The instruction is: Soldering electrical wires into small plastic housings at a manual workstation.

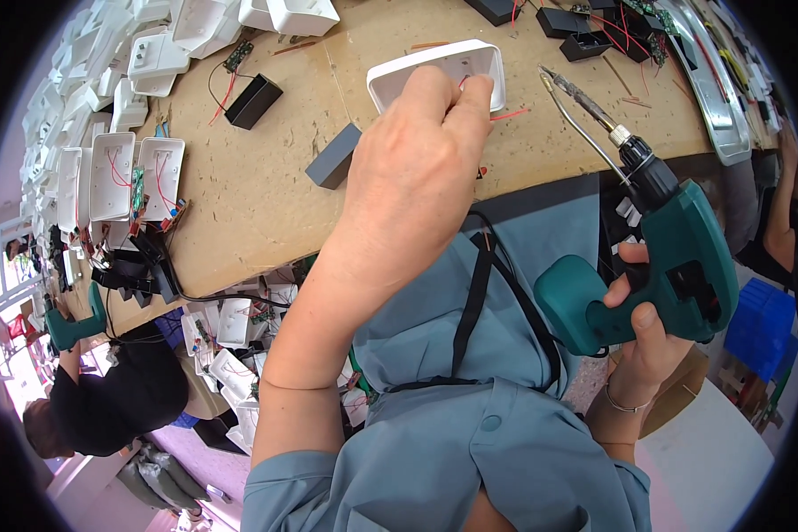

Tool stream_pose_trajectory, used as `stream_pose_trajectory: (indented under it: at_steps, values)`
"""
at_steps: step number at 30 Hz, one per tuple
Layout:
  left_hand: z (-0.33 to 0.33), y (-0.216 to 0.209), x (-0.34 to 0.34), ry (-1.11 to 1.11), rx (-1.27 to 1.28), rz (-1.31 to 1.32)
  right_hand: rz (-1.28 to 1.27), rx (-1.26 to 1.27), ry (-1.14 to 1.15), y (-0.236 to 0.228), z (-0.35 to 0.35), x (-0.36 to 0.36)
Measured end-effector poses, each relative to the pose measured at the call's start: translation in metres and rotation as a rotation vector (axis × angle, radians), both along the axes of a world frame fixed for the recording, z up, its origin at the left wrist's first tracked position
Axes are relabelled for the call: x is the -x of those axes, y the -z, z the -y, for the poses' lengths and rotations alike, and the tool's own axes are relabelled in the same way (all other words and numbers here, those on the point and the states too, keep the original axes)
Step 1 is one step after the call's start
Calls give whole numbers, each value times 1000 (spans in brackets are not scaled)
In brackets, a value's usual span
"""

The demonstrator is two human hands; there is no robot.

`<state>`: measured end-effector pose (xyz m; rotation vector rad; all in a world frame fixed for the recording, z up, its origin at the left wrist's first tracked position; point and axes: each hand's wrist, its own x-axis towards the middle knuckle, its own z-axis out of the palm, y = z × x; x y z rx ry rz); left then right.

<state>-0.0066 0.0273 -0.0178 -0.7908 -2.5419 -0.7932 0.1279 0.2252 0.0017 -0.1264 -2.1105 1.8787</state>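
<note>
My left hand (417, 168) reaches over the near side of a white plastic housing (383, 80) on the workbench. Its fingers are bent together inside the housing, and their tips are mostly hidden. A bit of red wire shows beside them, and another red wire (510, 113) lies just outside the housing. In my right hand (654, 341) is a green soldering gun (687, 239), gripped by its handle. Its metal tip, with a thin curved tube alongside, points up and left toward the housing without touching it. A dark grey rectangular block (332, 158) lies left of my left wrist.
White housings (160, 58) are heaped along the left; some hold wires and boards. A black box (254, 101) lies nearer. Black boxes with wires (585, 44) and a metal tray (705, 80) are at far right. A co-worker (106, 390) sits at left, holding another green tool (75, 324).
</note>
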Motion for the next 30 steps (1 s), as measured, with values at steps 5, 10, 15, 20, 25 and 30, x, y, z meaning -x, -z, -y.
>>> stream_pose_trajectory:
  at_steps: [5,10,15,20,25,30]
  values:
    - [4,5,4,106,-44,-77,5,6,1,2,1,1]
    - [0,10,8,70,-71,-199,-28,127,20,1,2,1]
    - [-1,17,12,164,-171,-234,4,27,4,4,0,1]
    - [-3,16,13,86,-188,-333,-2,32,-4,5,0,2]
    - [0,19,16,106,-232,-318,-12,16,-18,4,0,3]
    - [1,18,16,62,-274,-317,-20,15,-22,4,1,2]
